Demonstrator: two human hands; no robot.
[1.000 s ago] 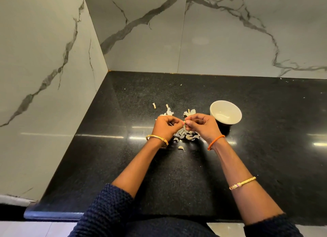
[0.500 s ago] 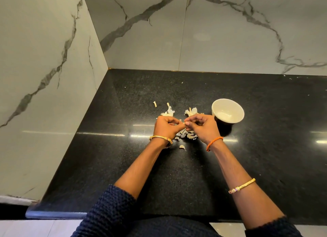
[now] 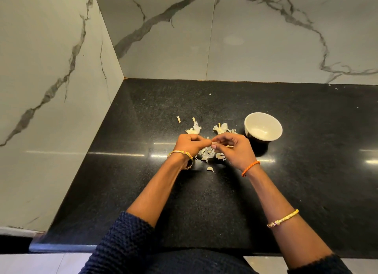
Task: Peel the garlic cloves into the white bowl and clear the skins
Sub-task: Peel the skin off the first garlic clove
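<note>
Working left to right along the black countertop (image 3: 143, 191), the first things are stray scraps: a small sliver of skin (image 3: 178, 119) lies alone toward the back left of the mess, then two papery tufts of skin (image 3: 194, 128) and (image 3: 221, 128) sit just behind the hands. The left hand (image 3: 189, 144) has its fingers curled, its fingertips meeting those of the right hand (image 3: 235, 148), and between them both pinch a garlic clove (image 3: 211, 144), of which only a pale tip shows. Whether that clove is half stripped or nearly bare cannot be told, since the fingers hide most of it. Under and just in front of the hands lies a heap of loose pieces (image 3: 210, 155), with one more curved piece (image 3: 210, 169) apart from it, toward the front edge; from here skins and unpeeled cloves in the heap cannot be told apart. Just right of the right hand stands the white bowl (image 3: 274, 137), and no cloves can be made out inside it. Judging by this, peeling is under way but early as far as the bowl goes: this clove has yet to be dropped in, any others in the heap remain, and none of the skins have been cleared from the surface.
</note>
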